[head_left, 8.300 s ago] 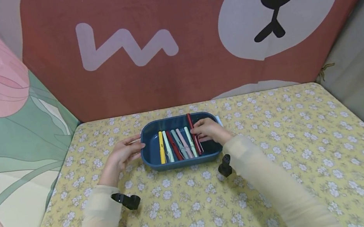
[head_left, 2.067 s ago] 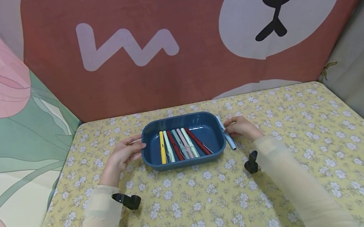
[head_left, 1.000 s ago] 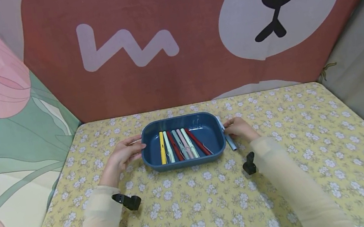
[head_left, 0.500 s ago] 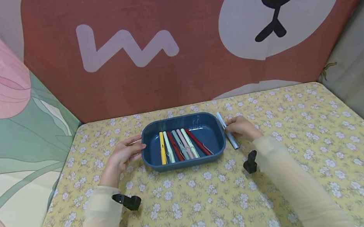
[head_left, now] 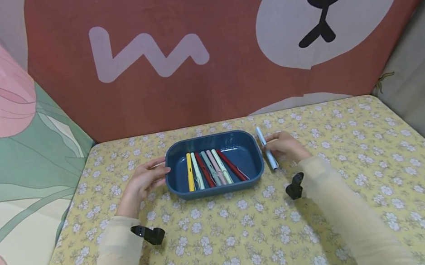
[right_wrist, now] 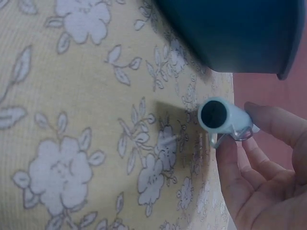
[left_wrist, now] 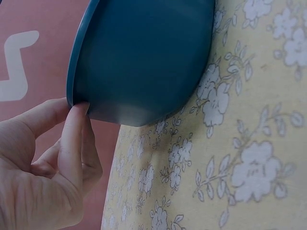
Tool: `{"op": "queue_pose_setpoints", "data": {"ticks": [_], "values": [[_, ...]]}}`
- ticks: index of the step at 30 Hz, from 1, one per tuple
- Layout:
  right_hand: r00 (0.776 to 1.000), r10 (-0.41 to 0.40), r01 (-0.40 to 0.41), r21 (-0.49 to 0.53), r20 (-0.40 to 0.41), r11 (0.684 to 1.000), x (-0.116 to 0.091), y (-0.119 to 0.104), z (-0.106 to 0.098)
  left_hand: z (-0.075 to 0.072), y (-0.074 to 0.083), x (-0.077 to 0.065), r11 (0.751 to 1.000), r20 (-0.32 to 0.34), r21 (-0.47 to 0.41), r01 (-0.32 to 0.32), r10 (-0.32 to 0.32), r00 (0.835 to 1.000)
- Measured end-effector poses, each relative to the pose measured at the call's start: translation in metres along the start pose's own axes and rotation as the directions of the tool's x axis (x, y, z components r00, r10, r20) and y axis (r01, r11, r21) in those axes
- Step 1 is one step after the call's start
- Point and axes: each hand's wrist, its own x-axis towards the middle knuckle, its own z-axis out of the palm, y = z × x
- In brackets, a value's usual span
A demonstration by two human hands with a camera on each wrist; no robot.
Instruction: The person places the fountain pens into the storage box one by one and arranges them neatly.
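Observation:
A dark blue open box holds a row of pens. From left to right they are a yellow pen, a pale green one, a red one, a grey-blue one, a pink one, another pale green one, and a slanted red pen. My left hand pinches the rim at the box's left end; the left wrist view has its fingertips on the rim. Just outside the right end, my right hand pinches a light blue pen between thumb and fingers. Its hollow end and wire clip face the right wrist camera.
A flowered yellow cloth covers the table. A reddish-brown printed curtain hangs behind the back edge, with more printed cloth at both sides. Bare box floor shows right of the slanted red pen.
The red pen once in my right hand now lies slanted in the box. My right hand has moved right, outside the box, and raised the light blue pen. My left hand stayed put.

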Motion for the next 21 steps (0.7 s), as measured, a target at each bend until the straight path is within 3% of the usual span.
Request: {"op": "queue_pose_setpoints", "data": {"ticks": [13, 21], "values": [[1.000, -0.023, 0.023, 0.042, 0.019, 0.999, -0.0014, -0.0029, -0.0046, 0.0007, 0.0011, 0.0000, 1.000, 0.012, 0.000, -0.009, 0.009, 1.000], [1.000, 0.002, -0.004, 0.073, 0.023, 0.997, -0.0042, -0.0068, -0.0058, 0.0007, 0.0004, 0.0012, 1.000, 0.009, -0.007, -0.005, 0.005, 1.000]]}}
